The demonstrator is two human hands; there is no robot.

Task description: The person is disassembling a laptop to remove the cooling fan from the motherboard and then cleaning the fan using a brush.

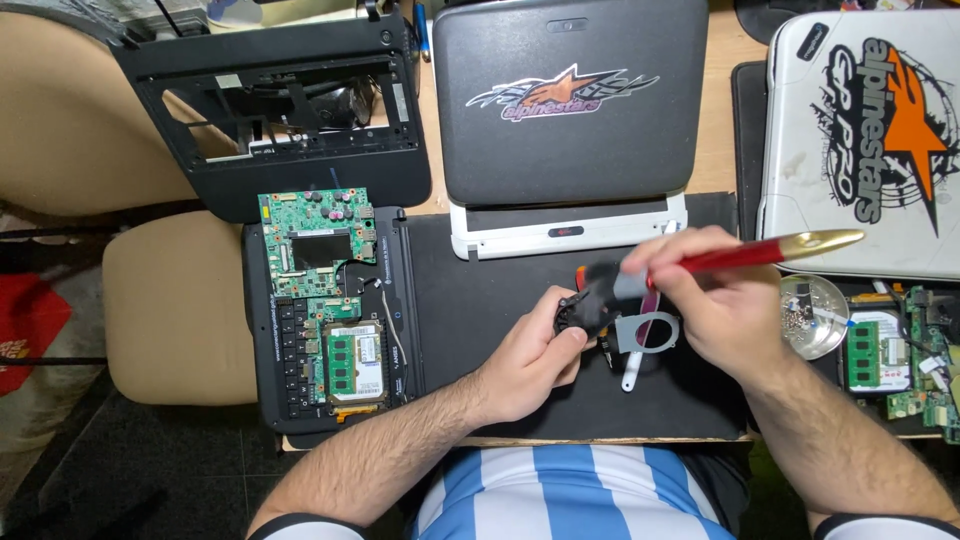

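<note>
1. We start at the small black fan part with a grey metal bracket (612, 318), held just above the black work mat (480, 330) in front of us, near the middle of the table (715, 110). A thin white strip hangs from the bracket toward the mat's front edge.
2. Our left hand (535, 355) is curled around the fan's left side, fingers pressed onto its black housing, which we judge keeps the part raised and steady for the brush.
3. Our right hand (715, 300) pinches a red-handled brush with a gold tip (760, 252) between thumb and fingers like a pen. The bristle end is blurred where it meets the top of the fan, and the gold end points away to the right.
4. Just right of that hand sits a small round glass dish (815, 315) with tiny bits inside, too small to tell apart, probably kept close so loose pieces do not stray.
5. Left on the mat lies an opened dark laptop base with a green circuit board (320, 290), its memory module exposed, well apart from the fan.
6. Behind it rests an empty black plastic laptop frame (275, 100), set aside at the back left.
7. Behind the mat's middle lies a closed dark grey laptop with a sticker (570, 100), and to the far right a white stickered laptop lid (865, 140) above more green boards (900, 355).
</note>
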